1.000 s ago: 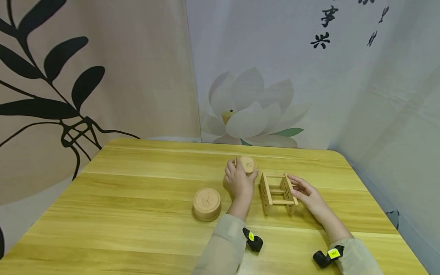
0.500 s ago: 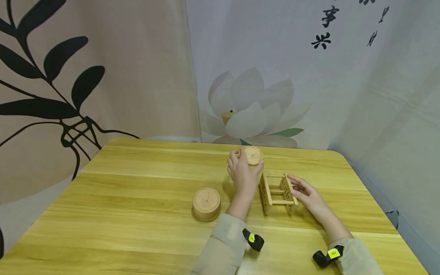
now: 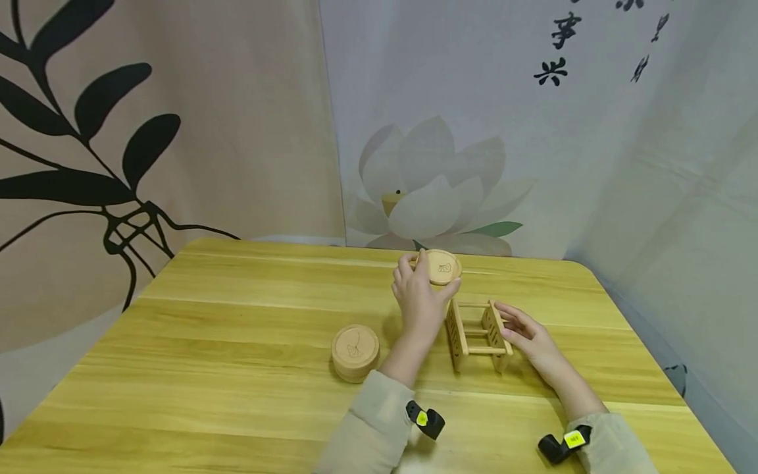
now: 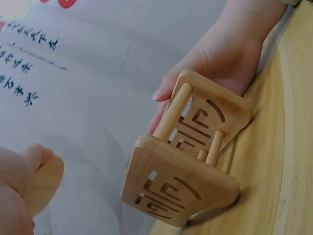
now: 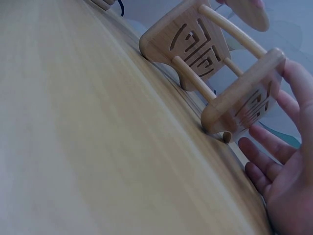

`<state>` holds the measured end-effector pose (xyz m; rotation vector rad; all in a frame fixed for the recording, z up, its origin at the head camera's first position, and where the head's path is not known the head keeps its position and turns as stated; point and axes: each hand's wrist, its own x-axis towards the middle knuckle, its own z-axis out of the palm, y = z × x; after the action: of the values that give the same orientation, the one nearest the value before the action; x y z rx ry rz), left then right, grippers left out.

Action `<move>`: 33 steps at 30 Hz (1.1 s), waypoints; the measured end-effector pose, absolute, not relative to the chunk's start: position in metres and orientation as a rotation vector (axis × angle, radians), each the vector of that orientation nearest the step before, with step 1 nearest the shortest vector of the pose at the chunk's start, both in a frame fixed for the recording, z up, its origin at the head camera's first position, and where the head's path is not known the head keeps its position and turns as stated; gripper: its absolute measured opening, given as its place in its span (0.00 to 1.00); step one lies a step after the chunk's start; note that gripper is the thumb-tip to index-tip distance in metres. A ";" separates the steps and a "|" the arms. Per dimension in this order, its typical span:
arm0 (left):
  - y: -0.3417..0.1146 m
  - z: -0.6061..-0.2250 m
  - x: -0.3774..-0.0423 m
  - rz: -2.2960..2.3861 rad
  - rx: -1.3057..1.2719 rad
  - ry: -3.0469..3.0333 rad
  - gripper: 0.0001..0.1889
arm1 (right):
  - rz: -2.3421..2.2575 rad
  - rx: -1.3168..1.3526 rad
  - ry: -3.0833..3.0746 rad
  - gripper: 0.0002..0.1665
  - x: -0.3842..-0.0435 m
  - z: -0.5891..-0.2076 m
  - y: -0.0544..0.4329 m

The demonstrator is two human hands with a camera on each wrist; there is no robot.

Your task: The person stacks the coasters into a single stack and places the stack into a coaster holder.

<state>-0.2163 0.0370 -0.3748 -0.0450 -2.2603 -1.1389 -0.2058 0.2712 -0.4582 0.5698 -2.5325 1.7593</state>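
Note:
My left hand (image 3: 417, 299) pinches a round wooden coaster (image 3: 445, 268) with a line drawing on its face, held up off the table, tilted, behind and left of a coaster holder (image 3: 480, 332). In the left wrist view the coaster (image 4: 48, 183) is partly covered by that hand. The pale wooden holder has two cut-out side panels joined by rods and stands on the table. Against its right panel rests my right hand (image 3: 535, 342), its fingers mostly extended; in the right wrist view some fingers (image 5: 266, 161) lie clear of the panel.
A short stack of round coasters (image 3: 355, 349) stands left of my left forearm on the wooden table (image 3: 207, 368). Black wrist cameras (image 3: 429, 420) sit on both sleeves. Behind the table's far edge hangs a printed cloth (image 3: 444, 197).
My left hand has lifted the coaster up from the table and carried it a little rightward, toward the holder. The right hand, the holder and the coaster stack have stayed in place.

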 end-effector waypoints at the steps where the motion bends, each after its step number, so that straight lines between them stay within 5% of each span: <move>1: 0.036 -0.374 -0.215 -1.143 -0.056 -2.261 0.44 | 1.760 0.570 -2.531 0.30 -0.206 -0.458 0.271; 33: -0.015 -0.348 -0.167 -1.456 -0.438 -2.299 0.44 | 1.777 0.598 -2.502 0.29 -0.203 -0.455 0.269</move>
<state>-0.1670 -0.0152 -0.3481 -0.4378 -2.2990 -1.4556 -0.2034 0.2685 -0.4554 0.5985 -2.5016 1.7767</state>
